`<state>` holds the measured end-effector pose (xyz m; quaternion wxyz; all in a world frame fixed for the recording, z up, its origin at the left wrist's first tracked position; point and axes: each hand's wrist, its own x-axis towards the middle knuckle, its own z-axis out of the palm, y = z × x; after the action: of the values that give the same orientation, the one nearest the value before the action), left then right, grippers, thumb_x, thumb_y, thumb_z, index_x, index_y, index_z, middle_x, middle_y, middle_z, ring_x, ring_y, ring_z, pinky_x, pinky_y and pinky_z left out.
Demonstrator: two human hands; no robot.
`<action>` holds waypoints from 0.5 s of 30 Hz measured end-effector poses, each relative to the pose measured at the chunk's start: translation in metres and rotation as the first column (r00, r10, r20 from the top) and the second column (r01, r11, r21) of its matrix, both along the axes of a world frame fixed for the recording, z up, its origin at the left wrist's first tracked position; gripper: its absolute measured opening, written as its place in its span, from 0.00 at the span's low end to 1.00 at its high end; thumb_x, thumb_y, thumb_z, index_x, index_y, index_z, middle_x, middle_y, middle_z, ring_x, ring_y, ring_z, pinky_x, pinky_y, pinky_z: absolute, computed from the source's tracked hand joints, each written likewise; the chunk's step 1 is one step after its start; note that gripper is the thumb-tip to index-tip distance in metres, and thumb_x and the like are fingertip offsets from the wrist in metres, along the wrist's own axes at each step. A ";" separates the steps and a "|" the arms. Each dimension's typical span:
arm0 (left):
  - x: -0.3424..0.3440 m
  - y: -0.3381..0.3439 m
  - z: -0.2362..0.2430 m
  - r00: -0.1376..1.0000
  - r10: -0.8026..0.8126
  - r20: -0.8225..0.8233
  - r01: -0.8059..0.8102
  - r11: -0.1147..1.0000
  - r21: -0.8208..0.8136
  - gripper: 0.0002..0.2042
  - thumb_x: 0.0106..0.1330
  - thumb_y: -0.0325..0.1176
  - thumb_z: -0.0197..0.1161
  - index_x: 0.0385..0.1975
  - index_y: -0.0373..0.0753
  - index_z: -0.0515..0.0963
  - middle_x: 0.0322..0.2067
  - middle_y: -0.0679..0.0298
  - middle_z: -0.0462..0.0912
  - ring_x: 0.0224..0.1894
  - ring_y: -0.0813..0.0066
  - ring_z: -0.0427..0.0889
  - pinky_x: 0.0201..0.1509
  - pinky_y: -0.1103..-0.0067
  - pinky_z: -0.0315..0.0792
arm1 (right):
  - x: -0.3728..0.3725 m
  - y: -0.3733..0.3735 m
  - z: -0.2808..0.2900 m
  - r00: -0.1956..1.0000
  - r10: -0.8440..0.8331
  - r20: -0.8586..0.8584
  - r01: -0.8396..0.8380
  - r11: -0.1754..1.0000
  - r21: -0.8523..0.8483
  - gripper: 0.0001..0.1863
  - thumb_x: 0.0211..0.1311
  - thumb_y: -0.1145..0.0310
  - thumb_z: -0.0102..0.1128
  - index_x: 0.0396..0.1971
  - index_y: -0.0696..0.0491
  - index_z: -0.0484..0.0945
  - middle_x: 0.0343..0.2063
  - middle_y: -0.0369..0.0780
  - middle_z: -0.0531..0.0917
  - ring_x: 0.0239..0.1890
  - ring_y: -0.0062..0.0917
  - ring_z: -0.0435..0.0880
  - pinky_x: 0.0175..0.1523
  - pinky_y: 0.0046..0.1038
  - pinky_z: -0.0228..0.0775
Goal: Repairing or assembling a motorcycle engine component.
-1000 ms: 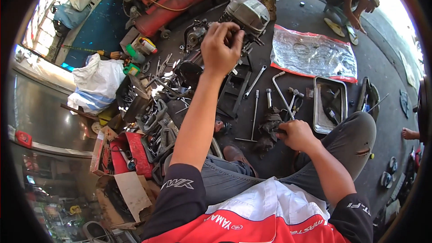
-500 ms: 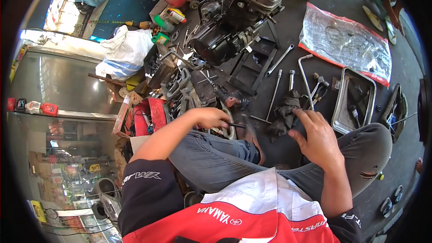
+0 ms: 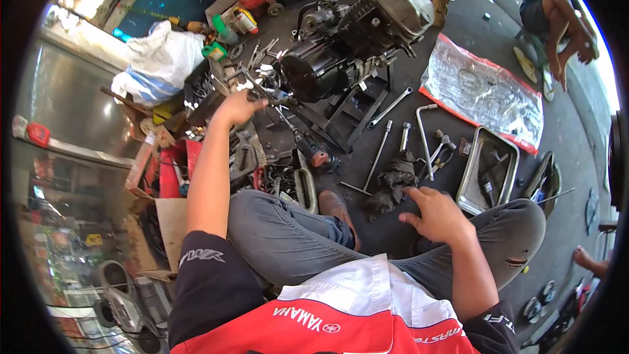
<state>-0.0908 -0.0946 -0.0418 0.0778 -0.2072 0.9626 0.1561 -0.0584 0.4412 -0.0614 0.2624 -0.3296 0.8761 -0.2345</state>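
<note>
My left hand (image 3: 240,107) is stretched out to the heap of tools left of the motorcycle engine (image 3: 354,49). Its fingers are curled, and a short dark rod (image 3: 280,101) sticks out past them; the rest of it is hidden. My right hand (image 3: 440,215) hovers over my lap with thumb and fingers apart, holding nothing. Just beyond its fingertips a dark, crumpled rag (image 3: 397,177) lies on the floor. Beside the rag are a T-handle wrench (image 3: 378,160), a bent-handled wrench (image 3: 424,137) and a combination wrench (image 3: 391,107).
The engine rests on a dark metal stand (image 3: 350,121). A power tool (image 3: 313,149) lies in front of it. To the right are a clear plastic sheet with red edges (image 3: 485,88) and a metal tray (image 3: 468,187). Another person (image 3: 547,10) sits at the far right.
My left hand has swung forward from near my foot to the tools by the engine, still with a dark rod. My right hand has drawn back slightly from the rag. The view has shifted.
</note>
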 end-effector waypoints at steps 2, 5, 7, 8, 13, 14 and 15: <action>-0.011 -0.001 0.001 0.986 0.027 -0.165 -0.002 0.988 0.152 0.32 0.65 0.50 0.71 0.58 0.29 0.76 0.51 0.50 0.85 0.54 0.62 0.82 0.60 0.68 0.72 | -0.019 -0.004 0.016 0.999 0.013 0.029 -0.011 0.999 -0.041 0.30 0.64 0.59 0.69 0.62 0.57 0.74 0.49 0.54 0.83 0.53 0.50 0.82 0.59 0.44 0.74; -0.033 -0.004 -0.004 0.894 0.440 -0.092 -0.338 0.794 0.506 0.41 0.61 0.55 0.73 0.56 0.16 0.74 0.57 0.40 0.80 0.60 0.54 0.80 0.65 0.67 0.69 | -0.064 -0.010 0.042 0.997 -0.071 0.012 0.072 0.992 -0.102 0.27 0.65 0.61 0.69 0.61 0.56 0.76 0.47 0.51 0.86 0.52 0.41 0.85 0.56 0.38 0.75; -0.042 -0.003 -0.022 0.801 0.571 -0.179 -0.359 0.698 0.620 0.46 0.63 0.57 0.71 0.62 0.13 0.67 0.61 0.36 0.75 0.64 0.51 0.76 0.67 0.66 0.67 | -0.099 -0.016 0.052 0.986 -0.157 -0.053 0.144 0.970 -0.196 0.23 0.67 0.61 0.68 0.58 0.57 0.79 0.46 0.48 0.87 0.49 0.38 0.86 0.56 0.36 0.75; -0.045 -0.004 -0.032 0.789 0.563 -0.244 -0.339 0.731 0.592 0.45 0.63 0.56 0.71 0.62 0.16 0.67 0.59 0.41 0.77 0.60 0.55 0.77 0.65 0.67 0.68 | -0.117 -0.022 0.055 0.950 -0.271 -0.155 0.234 0.947 -0.220 0.21 0.67 0.61 0.68 0.54 0.57 0.80 0.45 0.49 0.87 0.48 0.38 0.87 0.55 0.36 0.76; -0.055 -0.025 -0.072 0.697 0.660 -0.281 -0.331 0.644 0.690 0.41 0.66 0.56 0.67 0.62 0.19 0.68 0.55 0.47 0.79 0.57 0.62 0.77 0.64 0.70 0.68 | -0.208 -0.068 0.094 0.711 -0.469 -0.524 0.203 0.850 -0.486 0.23 0.64 0.56 0.71 0.49 0.59 0.83 0.46 0.49 0.87 0.50 0.38 0.86 0.57 0.37 0.75; -0.057 -0.029 -0.077 0.694 0.669 -0.268 -0.320 0.620 0.717 0.41 0.68 0.57 0.65 0.63 0.20 0.68 0.56 0.48 0.79 0.57 0.61 0.77 0.64 0.69 0.68 | -0.224 -0.083 0.106 0.707 -0.512 -0.488 0.201 0.807 -0.555 0.28 0.61 0.51 0.72 0.50 0.59 0.82 0.48 0.48 0.87 0.52 0.39 0.86 0.58 0.37 0.74; -0.058 -0.032 -0.081 0.693 0.672 -0.262 -0.307 0.604 0.736 0.41 0.68 0.57 0.65 0.63 0.20 0.68 0.56 0.48 0.79 0.57 0.61 0.77 0.64 0.69 0.68 | -0.239 -0.098 0.116 0.688 -0.582 -0.433 0.248 0.750 -0.613 0.33 0.59 0.45 0.73 0.52 0.58 0.82 0.50 0.48 0.86 0.53 0.39 0.85 0.60 0.38 0.74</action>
<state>-0.1493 -0.1263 -0.1230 -0.1649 -0.3844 0.7309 0.5392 -0.2978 0.3427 0.0542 -0.1889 -0.2270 0.8701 -0.3947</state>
